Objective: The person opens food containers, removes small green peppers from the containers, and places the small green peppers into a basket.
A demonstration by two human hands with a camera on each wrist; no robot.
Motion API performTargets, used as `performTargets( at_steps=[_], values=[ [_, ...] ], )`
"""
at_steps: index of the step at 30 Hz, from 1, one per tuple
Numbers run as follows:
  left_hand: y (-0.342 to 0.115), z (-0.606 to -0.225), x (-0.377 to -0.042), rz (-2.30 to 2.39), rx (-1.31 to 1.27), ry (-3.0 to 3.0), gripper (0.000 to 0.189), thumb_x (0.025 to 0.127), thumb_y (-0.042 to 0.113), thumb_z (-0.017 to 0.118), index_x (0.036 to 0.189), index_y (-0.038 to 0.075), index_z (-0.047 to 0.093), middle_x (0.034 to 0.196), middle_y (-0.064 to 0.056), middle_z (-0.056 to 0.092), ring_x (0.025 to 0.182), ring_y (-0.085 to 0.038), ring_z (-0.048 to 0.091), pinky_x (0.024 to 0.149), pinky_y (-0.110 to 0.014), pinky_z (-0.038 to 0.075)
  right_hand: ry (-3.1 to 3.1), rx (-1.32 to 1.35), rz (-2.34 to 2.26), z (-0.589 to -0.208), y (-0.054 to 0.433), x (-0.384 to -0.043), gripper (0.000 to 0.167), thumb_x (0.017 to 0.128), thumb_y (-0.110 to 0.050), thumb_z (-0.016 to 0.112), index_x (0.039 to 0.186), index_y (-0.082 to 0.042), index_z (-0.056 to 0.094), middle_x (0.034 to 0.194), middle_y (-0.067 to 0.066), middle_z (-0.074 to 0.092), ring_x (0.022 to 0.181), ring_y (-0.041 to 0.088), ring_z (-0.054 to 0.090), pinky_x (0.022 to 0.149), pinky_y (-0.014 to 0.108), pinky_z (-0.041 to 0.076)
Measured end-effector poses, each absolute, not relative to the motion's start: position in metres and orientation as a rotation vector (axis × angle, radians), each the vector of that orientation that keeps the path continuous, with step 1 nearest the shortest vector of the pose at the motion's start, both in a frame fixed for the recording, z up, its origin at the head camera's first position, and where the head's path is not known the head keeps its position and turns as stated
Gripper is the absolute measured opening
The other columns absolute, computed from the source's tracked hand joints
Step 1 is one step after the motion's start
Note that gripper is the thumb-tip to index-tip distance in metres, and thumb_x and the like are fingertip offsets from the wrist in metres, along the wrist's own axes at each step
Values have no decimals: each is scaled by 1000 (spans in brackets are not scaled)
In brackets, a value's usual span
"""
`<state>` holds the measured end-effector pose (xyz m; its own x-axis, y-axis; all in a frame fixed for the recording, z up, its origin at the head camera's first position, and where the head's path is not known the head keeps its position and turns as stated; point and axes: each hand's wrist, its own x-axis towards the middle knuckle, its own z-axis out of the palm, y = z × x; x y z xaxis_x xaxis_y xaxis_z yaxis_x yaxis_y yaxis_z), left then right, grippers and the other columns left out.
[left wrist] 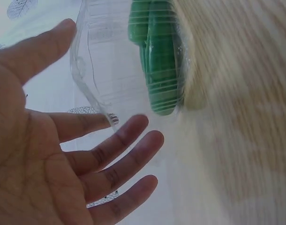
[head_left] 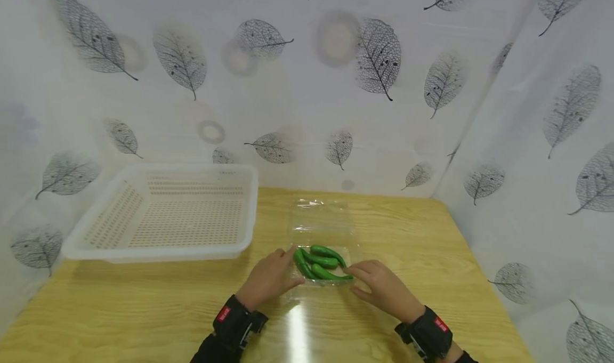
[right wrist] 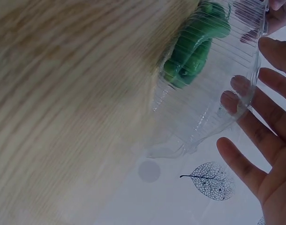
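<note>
Several green chili peppers (head_left: 327, 261) lie in a clear plastic clamshell box (left wrist: 110, 61) on the table. Its transparent lid (head_left: 320, 216) stands folded back on the far side. At the box's left side is my left hand (head_left: 268, 279); in the left wrist view its fingers are spread and the thumb tip meets the rim. My right hand (head_left: 382, 288) is at the opposite side. From the right wrist, its extended fingers show along the box's edge, two fingertips seen through the plastic. The peppers (right wrist: 192, 51) show through the ribbed wall.
A large white slotted plastic basket (head_left: 247, 214) stands to the left on the wood-grain table (head_left: 158, 304). Behind and to the right hangs a pale sheet (head_left: 297, 102) printed with dark leaves. Both wrists wear black straps.
</note>
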<state>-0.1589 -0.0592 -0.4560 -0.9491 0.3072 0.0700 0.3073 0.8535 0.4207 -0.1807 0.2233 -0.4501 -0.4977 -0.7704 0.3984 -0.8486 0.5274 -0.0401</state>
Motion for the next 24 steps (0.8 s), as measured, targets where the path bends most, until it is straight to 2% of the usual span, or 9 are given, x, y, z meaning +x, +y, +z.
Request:
performTargets(
  at_steps=[3,9,15,24],
  values=[
    [-62,-452,-160,-650,-502,-3004,75,80,47,69,137,5,45,110,-17,58,87,-26,59,71,-37,50,-2443,1354,314,-452,222,-181,43,68,-19,83,108,-12,67,98,-3,68,91,13,64,80,33,53],
    [-67,-434,-169,-538,-693,-2941,62,81,41,70,131,9,52,123,-17,52,110,-32,54,90,-45,48,-2457,1350,284,-454,218,-183,37,69,-18,82,104,-15,68,93,-5,69,87,11,63,80,31,51],
    [-67,-421,-196,-381,-1040,-2854,51,84,35,69,126,9,57,115,-7,57,103,-20,56,87,-35,50,-2477,1337,241,-453,214,-187,32,69,-15,82,98,-16,70,87,-6,69,82,8,63,81,32,50],
    [-62,-417,-239,-208,-1306,-2769,37,82,20,72,115,8,62,107,-6,61,95,-19,60,82,-31,51,-2480,1332,250,-457,207,-193,29,68,-11,82,95,-17,71,83,-7,69,77,7,63,81,33,50]
  ],
)
